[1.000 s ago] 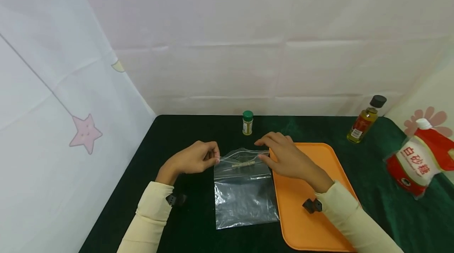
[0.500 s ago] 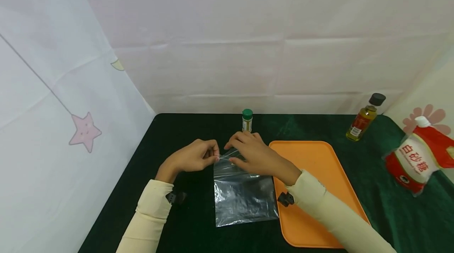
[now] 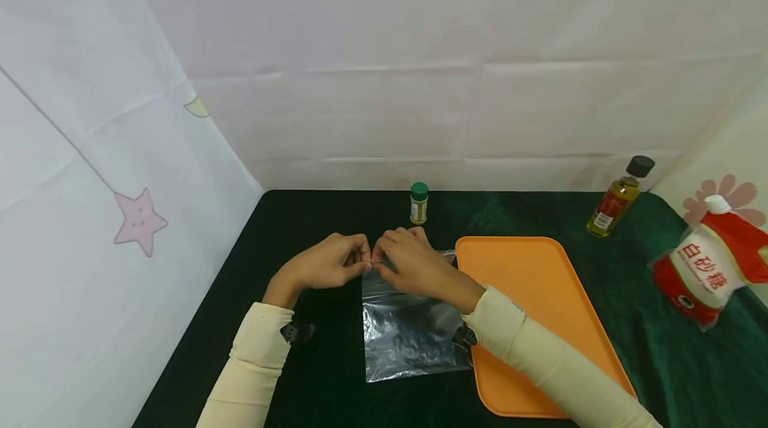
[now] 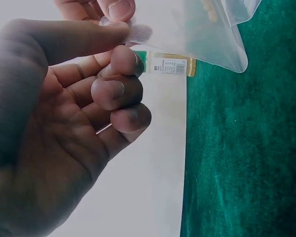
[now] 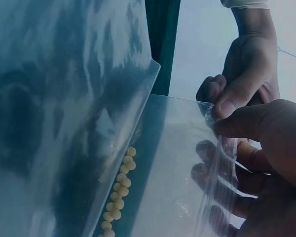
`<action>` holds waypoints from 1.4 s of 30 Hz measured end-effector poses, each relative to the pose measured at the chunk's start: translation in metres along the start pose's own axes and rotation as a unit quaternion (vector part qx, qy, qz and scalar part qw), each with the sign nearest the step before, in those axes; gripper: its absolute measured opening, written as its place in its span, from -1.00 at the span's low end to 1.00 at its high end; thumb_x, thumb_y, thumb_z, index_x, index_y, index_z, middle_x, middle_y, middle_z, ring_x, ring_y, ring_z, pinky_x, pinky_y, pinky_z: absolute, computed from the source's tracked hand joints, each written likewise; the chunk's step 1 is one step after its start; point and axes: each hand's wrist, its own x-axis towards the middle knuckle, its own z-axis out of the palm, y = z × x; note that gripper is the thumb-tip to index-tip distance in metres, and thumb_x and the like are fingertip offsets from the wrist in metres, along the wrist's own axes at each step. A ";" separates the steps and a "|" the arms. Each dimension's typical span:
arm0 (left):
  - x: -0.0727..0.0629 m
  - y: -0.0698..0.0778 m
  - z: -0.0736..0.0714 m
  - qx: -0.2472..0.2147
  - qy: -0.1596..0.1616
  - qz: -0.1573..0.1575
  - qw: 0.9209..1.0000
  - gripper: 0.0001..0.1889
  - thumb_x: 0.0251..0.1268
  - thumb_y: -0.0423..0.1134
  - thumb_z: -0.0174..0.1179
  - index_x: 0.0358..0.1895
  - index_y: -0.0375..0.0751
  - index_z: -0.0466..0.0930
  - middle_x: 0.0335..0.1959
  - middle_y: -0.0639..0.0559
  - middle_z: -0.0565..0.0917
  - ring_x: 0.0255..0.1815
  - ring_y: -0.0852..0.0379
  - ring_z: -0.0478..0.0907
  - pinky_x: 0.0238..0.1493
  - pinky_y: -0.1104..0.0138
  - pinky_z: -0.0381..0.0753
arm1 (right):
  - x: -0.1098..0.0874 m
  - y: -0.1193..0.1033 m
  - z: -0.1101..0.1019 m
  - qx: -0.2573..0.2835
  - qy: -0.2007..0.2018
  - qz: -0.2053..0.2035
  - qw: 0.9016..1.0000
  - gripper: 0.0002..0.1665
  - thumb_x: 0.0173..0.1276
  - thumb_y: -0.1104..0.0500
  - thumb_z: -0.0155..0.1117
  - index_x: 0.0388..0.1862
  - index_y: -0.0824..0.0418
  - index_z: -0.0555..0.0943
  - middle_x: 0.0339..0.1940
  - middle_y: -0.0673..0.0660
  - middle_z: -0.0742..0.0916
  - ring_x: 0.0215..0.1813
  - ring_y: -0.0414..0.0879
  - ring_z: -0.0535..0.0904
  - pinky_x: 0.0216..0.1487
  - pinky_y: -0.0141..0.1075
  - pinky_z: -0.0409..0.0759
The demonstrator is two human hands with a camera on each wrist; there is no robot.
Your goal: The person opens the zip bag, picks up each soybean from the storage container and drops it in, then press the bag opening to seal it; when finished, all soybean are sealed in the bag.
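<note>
A clear zip bag lies on the dark green cloth, its top edge raised. My left hand pinches its upper left corner between thumb and index finger; in the left wrist view, the other fingers curl loosely. Right beside it, my right hand pinches the same top edge, the fingertips of both hands nearly touching. The right wrist view shows its thumb on the clear film, with the other fingers behind it. Small round pale-yellow balls, like soybeans, sit in a row within the bag's folded top.
An orange tray adjoins the bag on the right, under my right forearm. Behind the hands stands a small green-capped jar. Farther right are a black-capped oil bottle and a red and white sugar pouch. White curtains surround the table.
My right hand has slid left along the bag's top, from its right side to the left hand's fingertips, and now pinches there. The left hand has stayed at the corner.
</note>
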 end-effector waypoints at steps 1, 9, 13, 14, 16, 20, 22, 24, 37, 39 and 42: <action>0.000 0.000 0.000 0.000 0.000 0.000 1.000 -0.92 0.49 -0.19 0.19 -0.18 -0.08 0.52 -0.52 0.16 0.55 -0.62 0.23 0.44 -0.59 0.33 0.48 | 0.000 0.000 0.000 -0.003 0.004 -0.002 1.000 -0.89 0.42 0.01 0.34 -0.14 -0.05 0.62 -0.16 -0.15 0.61 -0.11 -0.19 0.45 0.17 -0.02 0.32; 0.001 -0.001 0.001 -0.009 -0.005 0.007 1.000 -0.93 0.49 -0.25 0.17 -0.18 -0.15 0.53 -0.53 0.14 0.54 -0.63 0.23 0.42 -0.59 0.34 0.47 | -0.001 0.000 0.003 -0.036 0.029 -0.020 0.999 -0.90 0.39 0.00 0.36 -0.17 -0.06 0.64 -0.18 -0.17 0.64 -0.10 -0.17 0.45 0.15 -0.03 0.32; 0.001 -0.003 0.002 -0.010 -0.001 0.009 1.000 -0.95 0.49 -0.26 0.17 -0.20 -0.13 0.53 -0.54 0.14 0.53 -0.64 0.23 0.41 -0.60 0.34 0.45 | -0.001 -0.001 0.004 -0.040 0.041 -0.027 0.998 -0.91 0.39 0.02 0.35 -0.18 -0.06 0.66 -0.18 -0.16 0.66 -0.09 -0.16 0.46 0.14 -0.02 0.32; 0.001 -0.003 0.002 -0.010 0.000 0.010 1.000 -0.95 0.48 -0.26 0.17 -0.20 -0.12 0.53 -0.54 0.14 0.53 -0.65 0.23 0.41 -0.61 0.35 0.44 | -0.001 -0.001 0.005 -0.042 0.043 -0.028 0.998 -0.92 0.39 0.02 0.35 -0.18 -0.06 0.66 -0.18 -0.16 0.66 -0.08 -0.16 0.47 0.15 -0.02 0.32; 0.001 -0.004 0.003 -0.009 0.001 0.009 1.000 -0.96 0.48 -0.28 0.17 -0.21 -0.10 0.54 -0.55 0.14 0.52 -0.65 0.23 0.40 -0.61 0.35 0.43 | -0.001 -0.001 0.006 -0.046 0.044 -0.029 0.998 -0.92 0.40 0.02 0.34 -0.18 -0.06 0.66 -0.18 -0.16 0.66 -0.08 -0.16 0.47 0.15 -0.03 0.33; 0.000 -0.005 0.004 -0.005 0.005 0.005 1.000 -0.94 0.48 -0.29 0.18 -0.23 -0.07 0.54 -0.55 0.14 0.52 -0.65 0.24 0.40 -0.61 0.35 0.43 | 0.000 -0.002 0.007 -0.051 0.043 -0.030 0.997 -0.92 0.42 0.00 0.31 -0.19 -0.06 0.66 -0.17 -0.17 0.67 -0.07 -0.17 0.48 0.16 -0.02 0.34; 0.000 -0.005 0.004 -0.006 0.008 0.005 1.000 -0.94 0.48 -0.29 0.18 -0.23 -0.06 0.54 -0.54 0.14 0.52 -0.65 0.23 0.41 -0.61 0.34 0.43 | 0.000 -0.001 0.008 -0.052 0.046 -0.030 0.997 -0.91 0.42 -0.01 0.31 -0.19 -0.06 0.65 -0.18 -0.17 0.67 -0.08 -0.17 0.48 0.16 -0.02 0.34; 0.000 -0.005 0.004 -0.005 0.010 0.008 1.000 -0.93 0.48 -0.29 0.17 -0.24 -0.06 0.54 -0.54 0.15 0.53 -0.64 0.23 0.41 -0.60 0.34 0.44 | -0.001 0.000 0.007 -0.051 0.049 -0.027 0.997 -0.91 0.42 -0.01 0.30 -0.20 -0.06 0.65 -0.19 -0.17 0.66 -0.09 -0.18 0.48 0.16 -0.02 0.33; 0.000 0.002 0.001 0.017 0.021 0.011 1.000 -0.89 0.45 -0.36 0.18 -0.26 -0.05 0.53 -0.56 0.18 0.51 -0.65 0.23 0.40 -0.60 0.34 0.43 | -0.012 0.011 -0.003 -0.037 0.035 0.010 0.999 -0.96 0.37 0.00 0.33 -0.25 -0.10 0.66 -0.23 -0.21 0.66 -0.13 -0.21 0.48 0.22 0.05 0.28; 0.000 0.003 0.001 0.019 0.023 0.012 0.999 -0.89 0.46 -0.35 0.18 -0.26 -0.04 0.53 -0.56 0.18 0.51 -0.65 0.23 0.40 -0.59 0.35 0.43 | -0.015 0.013 -0.003 -0.036 0.038 0.012 0.999 -0.97 0.37 0.01 0.32 -0.26 -0.11 0.66 -0.23 -0.22 0.66 -0.14 -0.22 0.48 0.20 0.05 0.28; -0.002 0.004 0.001 0.025 0.025 0.010 0.999 -0.90 0.46 -0.34 0.17 -0.25 -0.05 0.53 -0.56 0.19 0.50 -0.65 0.24 0.39 -0.59 0.35 0.42 | -0.020 0.017 -0.004 -0.033 0.047 0.015 0.998 -0.95 0.39 0.01 0.30 -0.28 -0.11 0.67 -0.26 -0.22 0.66 -0.14 -0.21 0.50 0.17 0.03 0.30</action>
